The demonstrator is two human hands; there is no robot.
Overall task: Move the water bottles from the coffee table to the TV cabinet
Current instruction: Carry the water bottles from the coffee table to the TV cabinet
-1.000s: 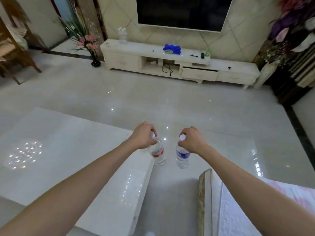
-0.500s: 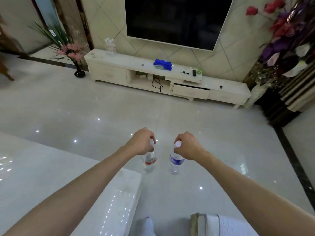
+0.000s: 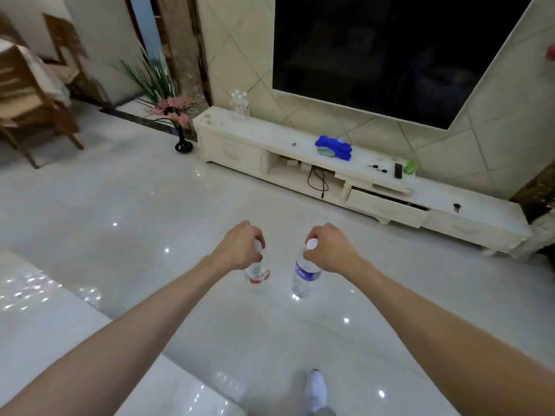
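Observation:
My left hand (image 3: 240,246) grips the cap end of a clear water bottle with a red label (image 3: 257,273), which hangs below it over the floor. My right hand (image 3: 329,247) holds a second bottle with a blue label (image 3: 303,276) by its white cap, also hanging. The white coffee table (image 3: 45,319) lies at the lower left, behind my arms. The long white TV cabinet (image 3: 270,138) runs along the far wall under the television. Several water bottles (image 3: 239,104) stand at its left end.
A blue cloth (image 3: 334,147), a dark remote (image 3: 398,170) and a small green item (image 3: 410,167) lie on the cabinet top. A drawer (image 3: 387,207) hangs slightly open. A black vase with pink flowers (image 3: 181,136) stands left of the cabinet. Wooden chairs (image 3: 27,97) are at far left. My white shoe (image 3: 315,388) is on the glossy floor.
I have walked away from the coffee table toward the TV cabinet, which looks larger and closer. Both hands still carry their bottles. The cushioned seat at lower right has left the view.

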